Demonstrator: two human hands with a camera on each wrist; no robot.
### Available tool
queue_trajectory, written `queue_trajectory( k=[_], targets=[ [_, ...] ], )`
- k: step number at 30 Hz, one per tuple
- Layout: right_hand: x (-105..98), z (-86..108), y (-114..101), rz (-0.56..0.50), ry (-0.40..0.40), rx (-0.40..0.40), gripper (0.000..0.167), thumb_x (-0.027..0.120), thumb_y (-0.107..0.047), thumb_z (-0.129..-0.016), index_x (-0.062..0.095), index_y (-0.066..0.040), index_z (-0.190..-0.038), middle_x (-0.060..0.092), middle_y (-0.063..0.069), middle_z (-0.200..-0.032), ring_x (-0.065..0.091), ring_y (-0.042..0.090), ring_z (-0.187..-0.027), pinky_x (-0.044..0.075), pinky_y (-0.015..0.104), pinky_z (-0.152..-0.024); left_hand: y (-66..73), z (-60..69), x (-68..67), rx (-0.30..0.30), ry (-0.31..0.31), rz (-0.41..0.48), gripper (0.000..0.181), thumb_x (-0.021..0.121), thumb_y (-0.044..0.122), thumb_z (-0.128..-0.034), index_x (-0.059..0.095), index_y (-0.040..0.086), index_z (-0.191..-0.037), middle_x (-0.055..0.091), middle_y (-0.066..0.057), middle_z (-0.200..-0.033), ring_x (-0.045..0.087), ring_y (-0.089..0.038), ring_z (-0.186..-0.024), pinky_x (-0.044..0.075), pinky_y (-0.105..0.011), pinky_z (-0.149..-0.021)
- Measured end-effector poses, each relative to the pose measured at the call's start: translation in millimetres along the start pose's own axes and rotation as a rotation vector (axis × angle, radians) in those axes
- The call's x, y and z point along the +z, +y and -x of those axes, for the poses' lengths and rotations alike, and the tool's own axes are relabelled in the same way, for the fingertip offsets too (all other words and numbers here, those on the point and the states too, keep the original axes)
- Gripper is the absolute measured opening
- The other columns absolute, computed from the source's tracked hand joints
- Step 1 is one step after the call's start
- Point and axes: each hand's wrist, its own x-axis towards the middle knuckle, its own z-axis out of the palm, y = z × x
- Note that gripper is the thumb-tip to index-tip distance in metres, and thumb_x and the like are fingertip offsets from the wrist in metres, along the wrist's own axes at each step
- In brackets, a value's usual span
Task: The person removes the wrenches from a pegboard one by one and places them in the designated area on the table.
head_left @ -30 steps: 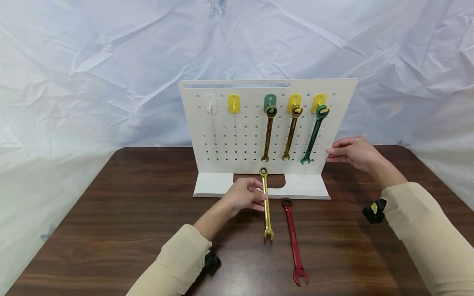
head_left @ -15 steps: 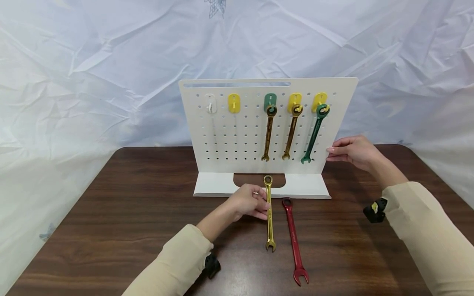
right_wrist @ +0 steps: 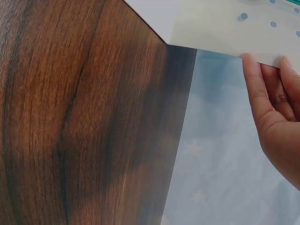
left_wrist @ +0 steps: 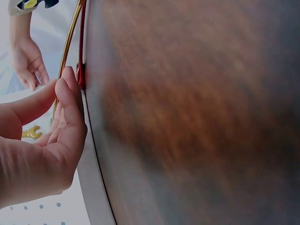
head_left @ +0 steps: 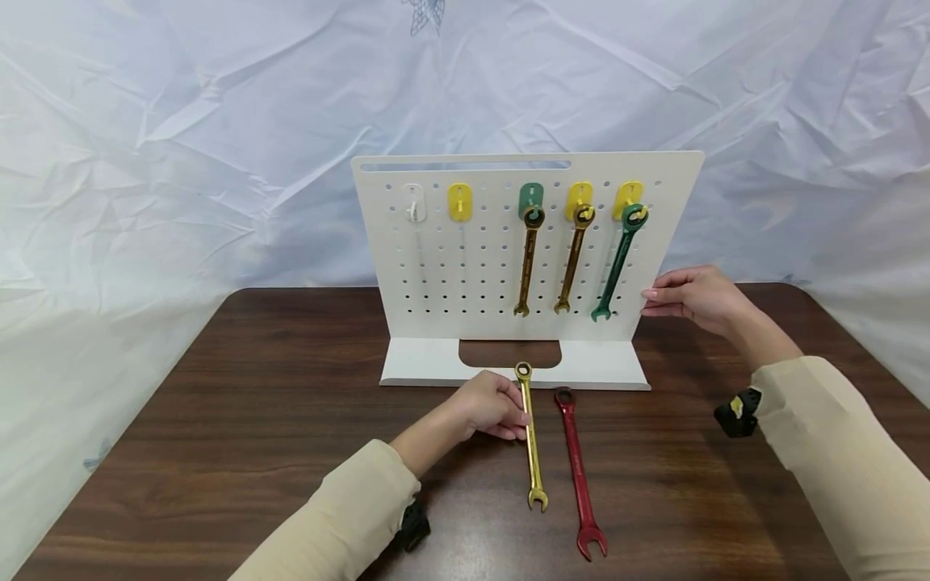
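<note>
Left hand (head_left: 496, 406), lower centre: grip pinches gold wrench (head_left: 533, 460). Right hand (head_left: 693, 298), right: grip pinches pegboard (head_left: 494, 257) edge. Markings on hooks (head_left: 460, 194), upper centre, too small to read.

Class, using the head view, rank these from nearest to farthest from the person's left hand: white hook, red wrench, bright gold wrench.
1. Bright gold wrench: pinched in the left hand.
2. Red wrench: on the table, to the hand's right.
3. White hook: farthest, at the upper left of the pegboard.
</note>
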Motion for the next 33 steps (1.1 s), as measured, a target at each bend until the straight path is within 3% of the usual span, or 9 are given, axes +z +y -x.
queue_trajectory(
  k=[9,15,23,33],
  targets=[
    [-0.5,0.3,0.1,0.003,-0.029,-0.005,0.007,0.061,-0.008,-0.087,0.066,-0.003,-0.088,0.064,0.005,-0.084,0.067,0.021,-0.080,0.056,0.033,-0.073,-2.2,3.1,2.4,-0.048,-0.002,-0.008,0.017,0.062,-0.014,-0.0781,0.051,-0.002,-0.072,0.056,-0.010,-0.059,0.057,-0.013,-0.049,0.052,-0.019,-0.045],
    [0.3,0.0,0.0,0.014,-0.002,-0.007,0.007,0.060,-0.006,-0.088,0.066,-0.002,-0.089,0.064,0.005,-0.084,0.067,0.023,-0.080,0.056,0.034,-0.074,-3.5,3.8,2.0,-0.082,-0.004,-0.002,0.017,0.062,-0.015,-0.0776,0.051,-0.002,-0.072,0.057,-0.010,-0.059,0.058,-0.014,-0.049,0.055,-0.022,-0.049],
    [0.7,-0.3,-0.1,0.001,-0.010,-0.005,0.008,0.061,-0.007,-0.087,0.066,-0.002,-0.089,0.065,0.005,-0.085,0.066,0.023,-0.081,0.056,0.034,-0.074,-3.7,4.2,2.9,-0.091,-0.015,0.028,0.018,0.060,-0.018,-0.0771,0.051,-0.004,-0.071,0.057,-0.012,-0.060,0.059,-0.018,-0.052,0.058,-0.030,-0.058],
    [0.9,-0.8,0.0,0.020,0.001,-0.005,0.007,0.059,-0.006,-0.089,0.065,-0.002,-0.090,0.064,0.004,-0.086,0.066,0.024,-0.082,0.056,0.035,-0.076,-4.5,4.8,4.0,-0.113,0.001,0.037,0.021,0.061,-0.020,-0.0758,0.049,-0.004,-0.067,0.058,-0.016,-0.062,0.062,-0.022,-0.054,0.058,-0.031,-0.059]
  ],
)
